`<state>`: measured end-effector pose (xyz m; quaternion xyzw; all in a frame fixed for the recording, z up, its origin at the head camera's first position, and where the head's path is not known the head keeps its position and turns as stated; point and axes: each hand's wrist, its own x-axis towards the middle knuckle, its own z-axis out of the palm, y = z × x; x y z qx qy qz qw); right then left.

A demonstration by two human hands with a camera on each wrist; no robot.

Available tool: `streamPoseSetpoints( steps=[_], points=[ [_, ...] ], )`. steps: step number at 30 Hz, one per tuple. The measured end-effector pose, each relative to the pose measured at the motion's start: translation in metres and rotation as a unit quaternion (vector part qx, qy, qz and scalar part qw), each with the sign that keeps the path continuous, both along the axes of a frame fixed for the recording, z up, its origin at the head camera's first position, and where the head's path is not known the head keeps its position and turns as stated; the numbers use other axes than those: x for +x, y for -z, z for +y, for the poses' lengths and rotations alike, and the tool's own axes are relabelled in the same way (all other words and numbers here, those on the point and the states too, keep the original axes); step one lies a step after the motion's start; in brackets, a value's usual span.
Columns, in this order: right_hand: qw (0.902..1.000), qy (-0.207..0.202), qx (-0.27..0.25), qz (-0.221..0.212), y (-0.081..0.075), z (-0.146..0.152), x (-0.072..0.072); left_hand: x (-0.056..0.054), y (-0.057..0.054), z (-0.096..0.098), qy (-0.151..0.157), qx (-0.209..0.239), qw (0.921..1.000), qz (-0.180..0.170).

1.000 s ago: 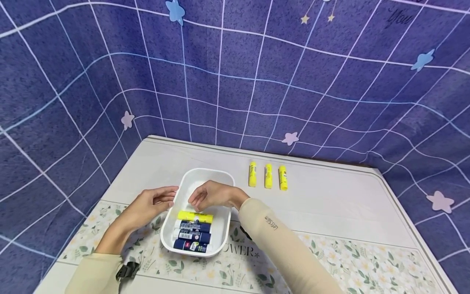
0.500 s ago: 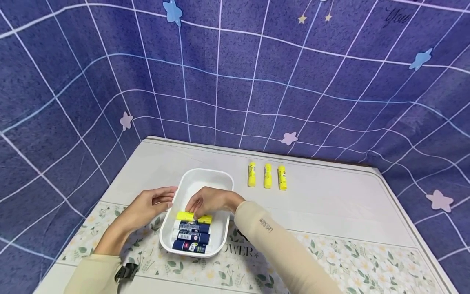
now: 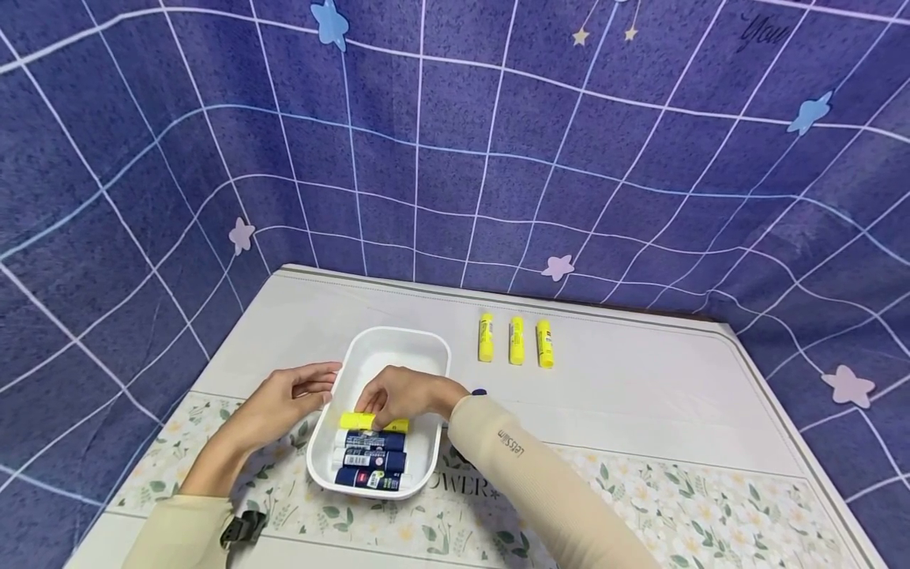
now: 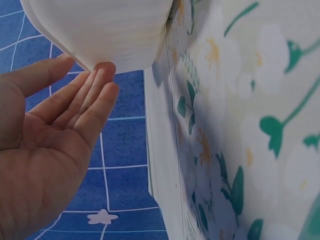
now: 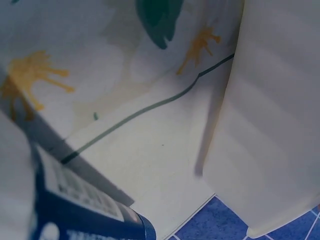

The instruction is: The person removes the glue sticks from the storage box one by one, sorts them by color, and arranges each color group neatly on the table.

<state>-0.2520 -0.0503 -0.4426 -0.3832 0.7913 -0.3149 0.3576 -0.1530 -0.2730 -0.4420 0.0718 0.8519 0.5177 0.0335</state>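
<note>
A white plastic tray [image 3: 441,348] stands on the table; three navy glue sticks [image 3: 367,460] lie in its near half. Beyond them in the tray is a yellow glue stick [image 3: 359,420], its middle covered by my right hand [image 3: 405,393], whose thumb and fingers pinch it. My left hand [image 3: 287,399] is at the tray's left side, fingers extended; in the left wrist view its fingertips [image 4: 105,70] touch the tray's edge [image 4: 85,69]. Another navy glue stick [image 5: 85,210] shows outside the tray in the right wrist view, close to my right wrist, mostly hidden by the forearm in the head view.
Three yellow glue sticks [image 3: 517,341] stand in a row on the table at the back, right of the tray. A floral band [image 3: 675,506] crosses the table's front part. A blue gridded curtain [image 3: 455,142] hangs behind and at both sides.
My right hand has come down onto the yellow glue stick in the tray and now pinches it. My left hand keeps its place at the tray's left side.
</note>
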Motion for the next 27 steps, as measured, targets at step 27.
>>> streamPoseSetpoints(
  steps=[27],
  points=[
    [0.9833, 0.137, -0.116, -0.03, -0.039, 0.033, -0.021, -0.001, 0.001, 0.001, -0.001, 0.009, 1.0, 0.0]
  ],
)
